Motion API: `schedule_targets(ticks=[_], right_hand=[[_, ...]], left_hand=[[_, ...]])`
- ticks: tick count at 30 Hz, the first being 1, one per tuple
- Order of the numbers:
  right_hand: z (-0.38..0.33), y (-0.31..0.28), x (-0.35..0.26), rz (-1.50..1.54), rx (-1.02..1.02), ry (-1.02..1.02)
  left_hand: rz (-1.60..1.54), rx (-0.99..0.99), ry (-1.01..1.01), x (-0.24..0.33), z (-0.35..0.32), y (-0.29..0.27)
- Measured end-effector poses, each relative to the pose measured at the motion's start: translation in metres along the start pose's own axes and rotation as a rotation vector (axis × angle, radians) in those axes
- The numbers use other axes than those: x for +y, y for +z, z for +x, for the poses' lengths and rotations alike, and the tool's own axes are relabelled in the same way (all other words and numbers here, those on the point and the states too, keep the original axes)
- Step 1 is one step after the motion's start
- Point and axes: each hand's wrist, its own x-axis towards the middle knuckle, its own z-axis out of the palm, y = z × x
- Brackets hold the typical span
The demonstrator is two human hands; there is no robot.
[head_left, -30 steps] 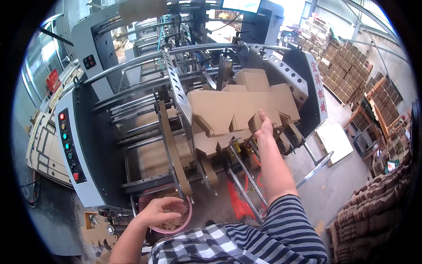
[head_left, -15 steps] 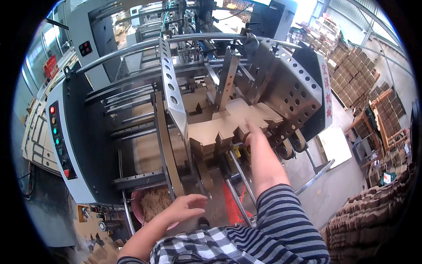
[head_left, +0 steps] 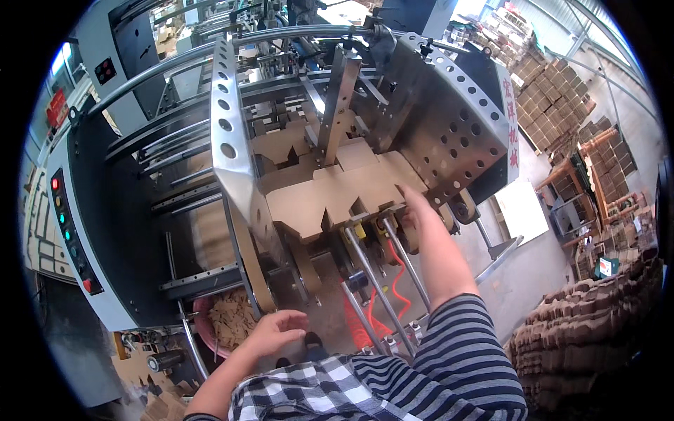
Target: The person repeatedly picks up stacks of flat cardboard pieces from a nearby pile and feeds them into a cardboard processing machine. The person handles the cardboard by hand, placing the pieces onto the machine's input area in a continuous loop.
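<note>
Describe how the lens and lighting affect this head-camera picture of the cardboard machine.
Head view: fisheye bends the perforated steel guide and rails toward a black rim; daylight overexposes the top right; the cardboard blanks are evenly lit and sharp; the right hand and left hand show little blur.

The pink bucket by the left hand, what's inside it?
The pink bucket holds brown cardboard scraps, piled to about its rim. The left hand hovers beside it, empty and open. A metal side plate covers the bucket's far edge, and the bottom is buried.
</note>
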Motion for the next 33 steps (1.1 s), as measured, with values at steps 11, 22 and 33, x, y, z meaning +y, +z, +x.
schedule_targets(ticks=[11, 22, 33], right_hand=[[-0.011, 0.028, -0.002, 0.223, -0.240, 0.047], [-0.007, -0.004, 0.012, 0.330, -0.492, 0.210], [-0.020, 0.016, 0.011, 0.410, -0.364, -0.032]], left_hand=[[0.070, 0.103, -0.037, -0.013, -0.005, 0.006], [0.004, 0.082, -0.091, -0.020, -0.028, 0.026], [0.023, 0.131, -0.024, -0.069, -0.052, 0.027]])
